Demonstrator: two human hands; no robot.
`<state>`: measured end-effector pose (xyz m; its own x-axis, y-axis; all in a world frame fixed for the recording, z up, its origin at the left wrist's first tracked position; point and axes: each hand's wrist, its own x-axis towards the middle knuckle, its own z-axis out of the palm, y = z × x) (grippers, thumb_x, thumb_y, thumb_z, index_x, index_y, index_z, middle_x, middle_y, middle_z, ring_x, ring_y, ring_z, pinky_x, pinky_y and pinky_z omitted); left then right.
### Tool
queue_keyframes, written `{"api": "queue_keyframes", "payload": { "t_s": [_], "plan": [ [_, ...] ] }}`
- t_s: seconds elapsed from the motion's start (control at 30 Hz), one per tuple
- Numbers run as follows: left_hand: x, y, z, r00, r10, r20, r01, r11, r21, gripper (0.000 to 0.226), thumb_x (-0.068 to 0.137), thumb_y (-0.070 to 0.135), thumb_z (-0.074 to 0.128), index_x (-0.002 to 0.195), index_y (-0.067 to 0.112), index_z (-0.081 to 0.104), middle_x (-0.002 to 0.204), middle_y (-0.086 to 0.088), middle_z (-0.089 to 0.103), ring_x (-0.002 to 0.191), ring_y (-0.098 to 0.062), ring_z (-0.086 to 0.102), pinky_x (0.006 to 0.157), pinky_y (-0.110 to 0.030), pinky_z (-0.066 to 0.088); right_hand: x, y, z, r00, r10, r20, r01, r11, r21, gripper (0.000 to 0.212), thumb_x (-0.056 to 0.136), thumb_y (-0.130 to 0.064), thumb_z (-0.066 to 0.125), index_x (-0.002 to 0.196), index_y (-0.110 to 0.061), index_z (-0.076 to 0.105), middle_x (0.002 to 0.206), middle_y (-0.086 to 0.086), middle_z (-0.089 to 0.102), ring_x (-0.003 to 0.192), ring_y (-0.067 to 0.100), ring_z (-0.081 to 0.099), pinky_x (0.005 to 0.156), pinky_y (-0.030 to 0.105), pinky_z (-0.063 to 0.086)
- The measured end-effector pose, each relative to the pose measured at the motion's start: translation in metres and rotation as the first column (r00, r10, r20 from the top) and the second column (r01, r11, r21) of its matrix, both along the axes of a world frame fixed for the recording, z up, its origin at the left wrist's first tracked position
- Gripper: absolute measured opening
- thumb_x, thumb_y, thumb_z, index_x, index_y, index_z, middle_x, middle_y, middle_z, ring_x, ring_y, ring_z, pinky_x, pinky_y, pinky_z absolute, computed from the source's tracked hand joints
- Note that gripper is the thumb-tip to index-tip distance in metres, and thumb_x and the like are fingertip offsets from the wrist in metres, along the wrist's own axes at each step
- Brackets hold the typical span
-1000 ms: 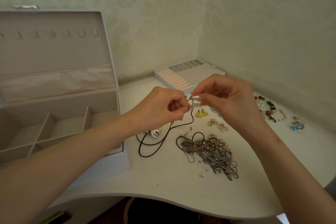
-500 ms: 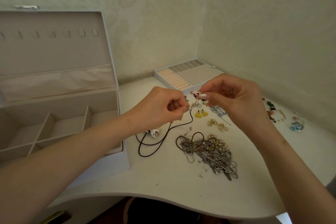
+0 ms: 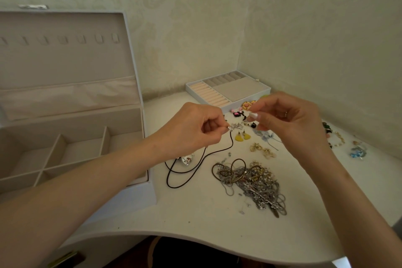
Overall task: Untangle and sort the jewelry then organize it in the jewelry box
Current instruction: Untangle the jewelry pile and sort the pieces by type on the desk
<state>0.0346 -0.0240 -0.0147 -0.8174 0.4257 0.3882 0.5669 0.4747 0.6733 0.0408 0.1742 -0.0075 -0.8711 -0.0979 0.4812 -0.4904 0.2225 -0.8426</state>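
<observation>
My left hand [image 3: 196,127] pinches the silver clasp end [image 3: 236,126] of a black cord necklace [image 3: 195,167], raised above the white table [image 3: 195,220]. The cord hangs down and loops on the table beside a silver pendant [image 3: 187,160]. My right hand [image 3: 287,122] is lifted just right of the clasp, fingertips curled together; whether they pinch the other cord end I cannot tell. A tangled pile of silver and gold chains [image 3: 252,183] lies below both hands. The open jewelry box [image 3: 71,115] stands at left with several bare compartments.
A removable ring tray [image 3: 228,90] sits in the back corner. Yellow earrings [image 3: 242,137], gold earrings [image 3: 262,150], pink pieces [image 3: 247,105], a beaded bracelet [image 3: 328,131] and a blue piece [image 3: 357,152] are scattered around. Walls close off the back and right; the table's front edge curves.
My right hand has drifted right and slightly up, away from my left hand, opening a gap at the clasp and uncovering the pink pieces behind. My left hand has stayed put.
</observation>
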Motion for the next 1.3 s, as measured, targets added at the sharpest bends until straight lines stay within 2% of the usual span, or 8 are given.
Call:
{"api": "queue_keyframes", "payload": {
  "t_s": [0.37,0.5,0.6,0.73,0.9,1.03,1.17,1.3],
  "plan": [
    [-0.007,-0.002,-0.002,0.997,0.072,0.01,-0.072,0.997,-0.025,0.009,0.087,0.014,0.065,0.094,0.01,0.07,0.064,0.006,0.063,0.052,-0.004,0.056,0.051,-0.011,0.044,0.002,0.0,-0.004,0.999,0.032,0.029,-0.031,0.999,-0.025,0.024,0.081,0.008,0.065,0.077,-0.016,0.069,0.073,0.0,0.071,0.061,0.006,0.065,0.059,0.017,0.052],
    [-0.009,-0.003,-0.002,0.993,0.107,-0.056,-0.112,0.988,-0.103,0.006,0.084,0.021,0.069,0.084,0.014,0.07,0.062,0.015,0.057,0.059,0.002,0.055,0.057,-0.01,0.042,0.0,-0.005,-0.006,0.998,0.043,0.045,-0.042,0.999,-0.005,0.022,0.08,0.004,0.068,0.079,-0.018,0.07,0.076,0.0,0.072,0.067,0.014,0.068,0.063,0.023,0.056],
    [-0.01,-0.004,0.003,0.995,0.095,-0.037,-0.096,0.995,-0.031,0.007,0.085,0.019,0.067,0.08,0.015,0.067,0.057,0.01,0.058,0.051,-0.001,0.054,0.054,-0.01,0.04,-0.001,-0.014,-0.007,0.991,0.084,0.108,-0.093,0.992,0.087,0.02,0.079,-0.009,0.073,0.093,-0.021,0.069,0.085,-0.006,0.073,0.067,0.016,0.065,0.058,0.023,0.053],
    [-0.01,-0.007,0.014,0.997,0.08,0.015,-0.08,0.995,0.053,0.007,0.088,0.017,0.063,0.083,0.014,0.061,0.049,0.008,0.055,0.043,-0.009,0.053,0.044,-0.016,0.04,-0.006,-0.037,-0.007,0.942,0.184,0.282,-0.238,0.956,0.172,0.042,0.077,-0.02,0.076,0.113,-0.024,0.056,0.084,-0.003,0.074,0.069,0.014,0.063,0.06,0.02,0.046],
    [-0.019,-0.018,0.034,0.975,0.187,0.125,-0.219,0.911,0.35,0.016,0.093,0.015,0.057,0.078,0.012,0.054,0.049,0.002,0.06,0.035,-0.009,0.043,0.036,-0.017,0.032,-0.009,-0.054,-0.003,0.905,0.276,0.325,-0.294,0.956,0.006,0.009,0.085,-0.01,0.068,0.093,-0.006,0.069,0.062,0.004,0.065,0.05,0.002,0.051,0.051,0.011,0.039],
    [-0.034,-0.032,0.049,0.927,0.263,0.269,-0.368,0.776,0.511,0.016,0.093,0.02,0.057,0.078,0.014,0.055,0.06,0.004,0.065,0.04,-0.005,0.044,0.04,-0.016,0.033,-0.011,-0.061,-0.006,0.955,0.16,0.249,-0.178,0.983,0.054,0.004,0.08,-0.024,0.073,0.082,-0.02,0.072,0.091,-0.003,0.068,0.067,0.004,0.049,0.066,0.016,0.038],
    [-0.038,-0.032,0.061,0.941,0.05,0.335,-0.246,0.779,0.577,0.017,0.093,0.019,0.055,0.077,0.014,0.055,0.062,0.003,0.061,0.047,-0.007,0.044,0.045,-0.016,0.035,-0.021,-0.069,-0.006,0.907,0.224,0.357,-0.205,0.974,-0.092,0.039,0.079,-0.019,0.075,0.111,-0.021,0.054,0.116,-0.003,0.066,0.068,0.01,0.054,0.062,0.023,0.045],
    [-0.038,-0.026,0.07,0.951,-0.047,0.305,-0.183,0.709,0.681,0.021,0.095,0.015,0.051,0.074,0.013,0.05,0.06,0.001,0.057,0.048,-0.009,0.046,0.046,-0.018,0.039,-0.027,-0.074,0.001,0.806,0.426,0.411,-0.396,0.904,-0.161,0.035,0.085,-0.008,0.067,0.118,-0.013,0.059,0.085,0.001,0.07,0.058,0.01,0.049,0.057,0.021,0.042]
  ]
}}
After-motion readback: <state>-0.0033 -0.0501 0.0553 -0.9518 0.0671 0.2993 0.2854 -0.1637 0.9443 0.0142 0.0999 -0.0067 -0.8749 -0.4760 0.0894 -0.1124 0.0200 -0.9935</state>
